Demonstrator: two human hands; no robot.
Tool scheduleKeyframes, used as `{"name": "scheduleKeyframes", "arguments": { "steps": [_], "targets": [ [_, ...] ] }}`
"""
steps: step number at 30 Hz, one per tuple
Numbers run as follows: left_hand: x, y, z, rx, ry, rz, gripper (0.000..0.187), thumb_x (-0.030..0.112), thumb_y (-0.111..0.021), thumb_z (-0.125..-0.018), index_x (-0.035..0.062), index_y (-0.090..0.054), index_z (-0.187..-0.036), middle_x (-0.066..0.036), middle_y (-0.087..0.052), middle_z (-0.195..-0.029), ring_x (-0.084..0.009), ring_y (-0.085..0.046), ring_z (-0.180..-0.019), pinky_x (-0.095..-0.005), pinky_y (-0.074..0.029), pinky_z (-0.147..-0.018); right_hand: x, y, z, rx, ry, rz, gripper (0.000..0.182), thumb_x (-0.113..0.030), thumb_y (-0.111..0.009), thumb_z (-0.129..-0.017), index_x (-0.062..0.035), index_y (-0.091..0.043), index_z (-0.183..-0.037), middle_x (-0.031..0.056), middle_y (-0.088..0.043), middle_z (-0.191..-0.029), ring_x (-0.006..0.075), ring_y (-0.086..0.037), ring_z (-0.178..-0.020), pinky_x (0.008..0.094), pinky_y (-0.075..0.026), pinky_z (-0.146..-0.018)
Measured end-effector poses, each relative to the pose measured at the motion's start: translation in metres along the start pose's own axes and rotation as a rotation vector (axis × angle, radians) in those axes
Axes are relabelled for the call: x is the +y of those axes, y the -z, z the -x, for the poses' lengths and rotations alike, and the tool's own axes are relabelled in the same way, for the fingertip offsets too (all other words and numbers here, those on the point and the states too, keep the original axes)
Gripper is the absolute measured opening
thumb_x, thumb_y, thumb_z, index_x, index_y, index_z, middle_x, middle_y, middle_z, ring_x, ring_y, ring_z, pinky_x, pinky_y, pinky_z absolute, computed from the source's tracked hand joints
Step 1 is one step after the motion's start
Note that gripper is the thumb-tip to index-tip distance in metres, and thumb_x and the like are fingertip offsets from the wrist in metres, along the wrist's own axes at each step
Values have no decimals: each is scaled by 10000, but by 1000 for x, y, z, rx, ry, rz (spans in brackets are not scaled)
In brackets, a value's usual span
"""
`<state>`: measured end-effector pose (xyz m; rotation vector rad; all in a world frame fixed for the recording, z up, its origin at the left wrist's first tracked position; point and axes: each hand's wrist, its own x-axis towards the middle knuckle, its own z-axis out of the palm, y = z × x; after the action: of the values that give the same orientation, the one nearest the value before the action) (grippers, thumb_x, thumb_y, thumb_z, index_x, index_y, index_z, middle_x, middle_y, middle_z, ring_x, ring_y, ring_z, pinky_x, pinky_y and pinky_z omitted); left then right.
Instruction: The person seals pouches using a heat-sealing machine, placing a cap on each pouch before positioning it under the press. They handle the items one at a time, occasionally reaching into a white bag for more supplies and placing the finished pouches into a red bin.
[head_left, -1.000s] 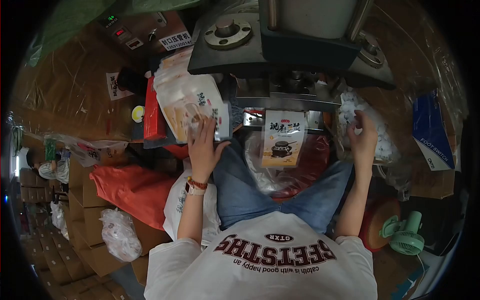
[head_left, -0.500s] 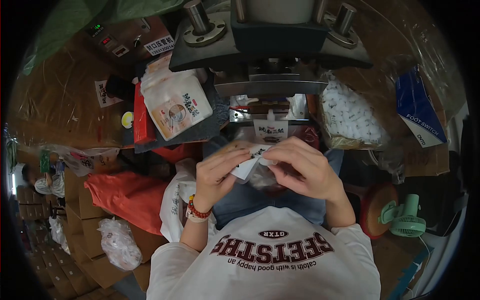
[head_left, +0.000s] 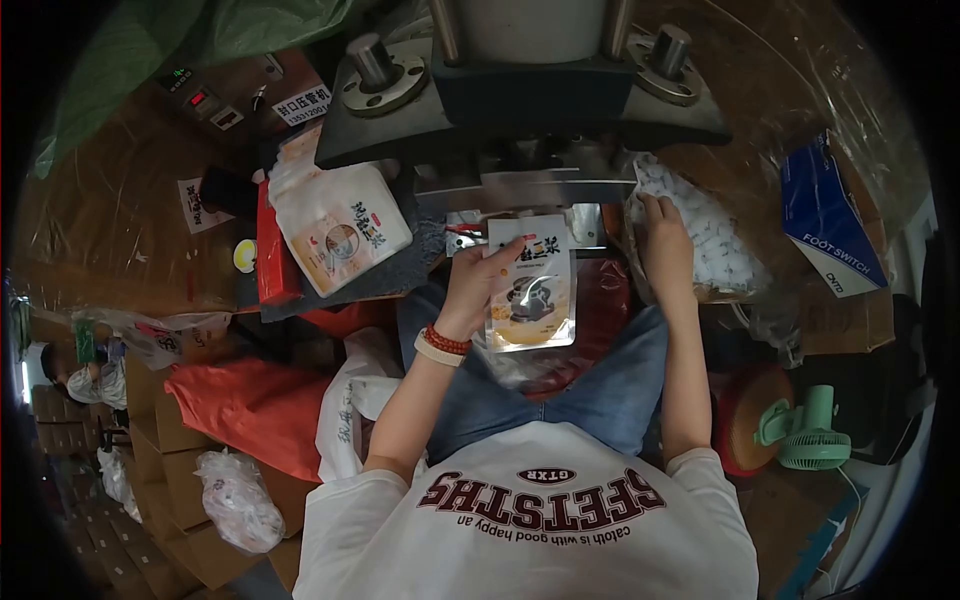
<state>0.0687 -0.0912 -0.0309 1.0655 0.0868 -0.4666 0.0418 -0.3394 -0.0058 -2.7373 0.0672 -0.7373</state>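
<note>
A printed pouch [head_left: 530,300] with a yellow lower part and a silver edge is upright in front of the press. My left hand [head_left: 478,285] has closed on its upper left side, thumb across the front. At the near left edge of a box, my right hand [head_left: 665,250] touches a pile of small white plastic pieces [head_left: 705,230]. Its fingers are stretched out and slightly apart, and nothing shows between them; the tips are partly lost among the pieces. The lower jaw area behind the pouch is mostly hidden.
Above the hands stands a press [head_left: 535,100] with a metal bar [head_left: 520,188]. A stack of pouches [head_left: 345,235] lies at the left beside a red box [head_left: 273,245]. A foot switch box [head_left: 835,220] and a green fan [head_left: 815,430] are on the right.
Both hands were together at a pouch with a white piece between them. My right hand has left it for the box of white pieces; my left hand now presents a pouch face up.
</note>
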Motion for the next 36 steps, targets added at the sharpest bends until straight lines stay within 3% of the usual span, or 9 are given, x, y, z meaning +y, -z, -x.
{"name": "scheduleKeyframes", "arguments": {
  "steps": [5, 7, 9, 14, 18, 24, 28, 30, 36],
  "targets": [
    [7, 23, -1, 1, 53, -243, 394, 285, -711, -838, -60, -633, -1010, -145, -669, -1015, -183, -635, -885, -307, -492, -772, 14, -8, -2, -79, 51, -71, 238, 8, -554, -774, -2, -609, -1006, 168, -595, -972, 370, -550, -921, 441, -480, -746],
    [24, 39, 8, 514, -599, -1264, 634, 399, -737, -783, -42, -546, -1197, -189, -582, -1214, -302, -526, -1156, -381, -425, -927, 14, 1, -3, -9, 72, -114, 233, 23, -555, -793, 3, -609, -1018, 163, -594, -960, 352, -561, -896, 409, -487, -743],
    [39, 53, 29, 860, -685, -1987, 849, 490, -751, -717, 18, -428, -1345, -189, -489, -1337, -376, -325, -1335, -416, -331, -1031, 10, 12, -1, 53, 85, -154, 228, 37, -556, -811, 9, -608, -1031, 157, -593, -947, 333, -573, -872, 377, -493, -740],
    [16, 114, 63, 408, -741, -1720, 497, 88, -659, -764, 104, -566, -1252, -93, -608, -1206, -293, -564, -1133, -371, -445, -945, -29, 29, 11, 49, -43, -935, 244, 23, -578, -875, 10, -587, -1118, 75, -598, -954, 126, -583, -829, 227, -467, -753],
    [26, 81, 84, 416, -508, -1314, 354, -1, -610, -731, 77, -672, -1070, -96, -668, -1075, -289, -625, -1019, -339, -483, -876, -82, 40, 20, -203, -27, -1322, 295, 38, -678, -799, 18, -586, -1079, 69, -642, -1009, 116, -625, -876, 225, -493, -755],
    [24, 33, 98, 296, -943, -1174, 292, -27, -602, -699, 36, -678, -974, -96, -683, -985, -277, -641, -963, -359, -496, -840, -111, 28, 33, -350, 18, -1559, 213, -12, -676, -827, 13, -592, -1022, 84, -658, -1004, 128, -637, -886, 261, -513, -773],
    [25, 18, 104, 308, -1065, -1267, 324, -45, -609, -662, 42, -673, -968, -79, -682, -979, -280, -639, -948, -361, -504, -824, -105, 32, 33, -381, -65, -1515, 247, 52, -658, -804, 16, -568, -1031, 123, -621, -1031, 191, -631, -937, 313, -531, -765],
    [27, 14, 105, 310, -1092, -1301, 334, -48, -613, -653, 45, -673, -968, -76, -682, -983, -281, -638, -947, -357, -505, -823, -102, 30, 26, -58, 499, -744, 296, 34, -706, -738, 15, -602, -1014, 121, -630, -988, 222, -636, -868, 312, -519, -726],
    [35, 0, 109, 183, -1112, -1464, 353, -59, -610, -658, 45, -680, -988, -74, -686, -965, -256, -654, -889, -313, -527, -772, -107, 48, 27, -162, 683, -667, 360, -65, -738, -713, 7, -630, -1048, 112, -647, -965, 262, -606, -836, 335, -498, -723]
  ]
}}
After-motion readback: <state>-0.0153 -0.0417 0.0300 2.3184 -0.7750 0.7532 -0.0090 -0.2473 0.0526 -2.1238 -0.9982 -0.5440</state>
